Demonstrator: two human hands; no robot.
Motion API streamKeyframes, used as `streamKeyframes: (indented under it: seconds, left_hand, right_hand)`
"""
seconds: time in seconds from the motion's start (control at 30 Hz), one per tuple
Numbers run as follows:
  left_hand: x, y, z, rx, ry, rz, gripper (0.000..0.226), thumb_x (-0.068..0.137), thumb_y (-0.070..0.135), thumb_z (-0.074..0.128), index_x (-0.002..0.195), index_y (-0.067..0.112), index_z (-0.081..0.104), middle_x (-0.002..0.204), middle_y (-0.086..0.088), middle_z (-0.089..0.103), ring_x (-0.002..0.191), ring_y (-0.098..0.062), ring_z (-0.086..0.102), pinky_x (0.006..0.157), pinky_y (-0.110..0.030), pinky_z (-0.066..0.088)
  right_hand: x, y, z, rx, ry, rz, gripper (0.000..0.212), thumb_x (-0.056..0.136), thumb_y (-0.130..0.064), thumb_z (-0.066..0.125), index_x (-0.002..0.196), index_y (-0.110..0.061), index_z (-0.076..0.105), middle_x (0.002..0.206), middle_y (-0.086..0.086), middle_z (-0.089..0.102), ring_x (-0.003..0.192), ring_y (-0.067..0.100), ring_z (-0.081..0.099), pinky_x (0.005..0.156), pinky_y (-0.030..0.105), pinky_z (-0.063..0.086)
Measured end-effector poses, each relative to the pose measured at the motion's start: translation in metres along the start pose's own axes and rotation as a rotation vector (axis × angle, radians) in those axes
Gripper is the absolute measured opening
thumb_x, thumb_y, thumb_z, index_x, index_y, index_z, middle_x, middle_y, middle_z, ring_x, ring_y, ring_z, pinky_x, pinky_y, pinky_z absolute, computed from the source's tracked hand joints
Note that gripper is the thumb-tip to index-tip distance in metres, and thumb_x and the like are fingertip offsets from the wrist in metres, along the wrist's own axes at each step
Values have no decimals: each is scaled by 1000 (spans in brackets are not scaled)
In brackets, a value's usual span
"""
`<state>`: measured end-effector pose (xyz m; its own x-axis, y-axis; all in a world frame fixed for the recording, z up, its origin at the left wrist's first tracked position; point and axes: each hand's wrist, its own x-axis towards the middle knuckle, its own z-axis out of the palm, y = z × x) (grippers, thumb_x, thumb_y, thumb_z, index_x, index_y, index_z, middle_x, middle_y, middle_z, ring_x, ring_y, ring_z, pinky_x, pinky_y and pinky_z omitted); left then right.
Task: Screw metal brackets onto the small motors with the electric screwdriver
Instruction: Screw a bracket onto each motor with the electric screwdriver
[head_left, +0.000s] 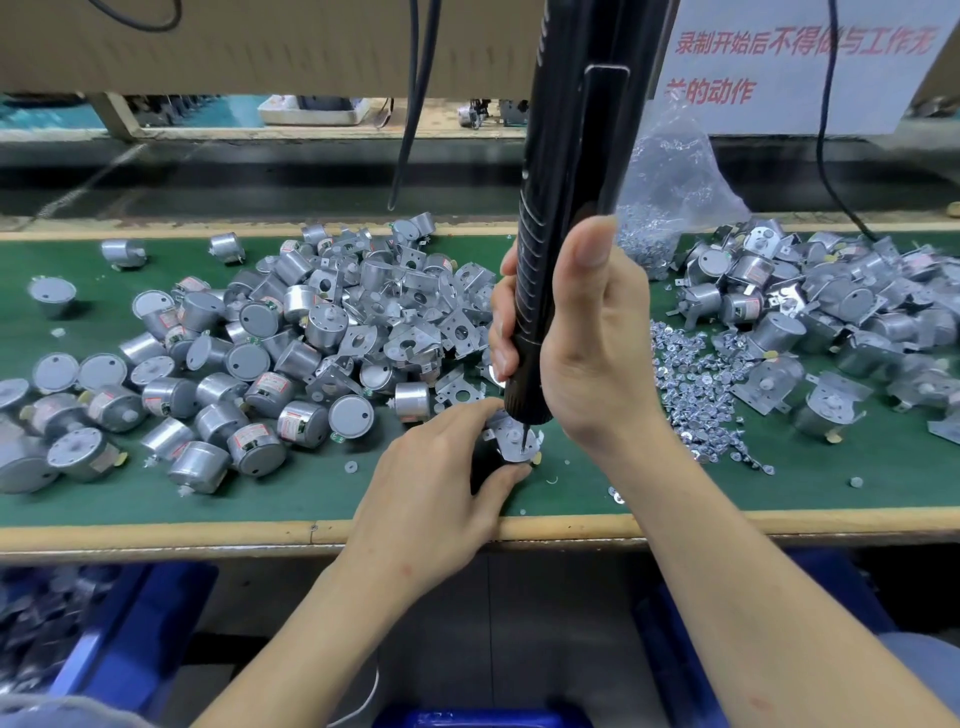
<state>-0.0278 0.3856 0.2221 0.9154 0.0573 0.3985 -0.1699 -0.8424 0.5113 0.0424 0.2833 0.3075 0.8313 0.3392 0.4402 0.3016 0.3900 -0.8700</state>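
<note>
My right hand (582, 338) grips the black electric screwdriver (566, 208), held upright with its bit down on a small silver motor (511, 439) that carries a metal bracket. My left hand (441, 478) pinches that motor from the left and front, holding it on the green mat (311, 488) near the bench's front edge. A heap of bare motors and loose brackets (291, 332) lies to the left. To the right spreads a pile of motors with brackets fitted (810, 312). Loose screws (696, 384) are scattered just right of my right wrist.
A clear plastic bag of screws (670, 208) stands behind the screwdriver. Black cables (413, 104) hang from above. A white sign with red text (800, 62) is at the back right. Blue bins (119, 639) holding parts sit below the wooden bench edge (156, 532).
</note>
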Motion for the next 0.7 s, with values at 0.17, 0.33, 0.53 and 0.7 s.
streamKeyframes:
  seconds: [0.17, 0.33, 0.53, 0.7]
  left_hand:
    - [0, 0, 0, 11, 2, -9, 34, 85, 36, 73, 111, 17, 61, 92, 3, 64, 85, -17, 51, 69, -25, 34]
    - [0, 0, 0, 4, -7, -16, 36, 86, 36, 72, 114, 18, 61, 89, 7, 60, 84, -16, 52, 69, -26, 35]
    - [0, 0, 0, 5, -10, -18, 35, 86, 36, 72, 114, 18, 61, 84, 9, 56, 83, -19, 53, 67, -27, 36]
    - [0, 2, 1, 16, 0, -21, 34, 84, 36, 71, 114, 23, 60, 81, 17, 44, 81, -17, 52, 66, -26, 34]
  right_hand:
    - [1, 0, 0, -10, -18, -8, 88, 69, -83, 50, 77, 5, 41, 55, -2, 51, 39, 19, 47, 42, 33, 39]
    - [1, 1, -1, 0, -13, -9, 80, 69, -85, 50, 82, -6, 50, 55, -4, 52, 39, 18, 47, 42, 31, 40]
    - [0, 3, 0, -29, -19, -14, 80, 71, -87, 50, 79, -7, 50, 54, -3, 51, 39, 19, 47, 42, 30, 40]
    - [-2, 7, 1, -53, -25, -1, 81, 70, -90, 51, 68, -9, 44, 52, -2, 51, 37, 18, 47, 43, 27, 37]
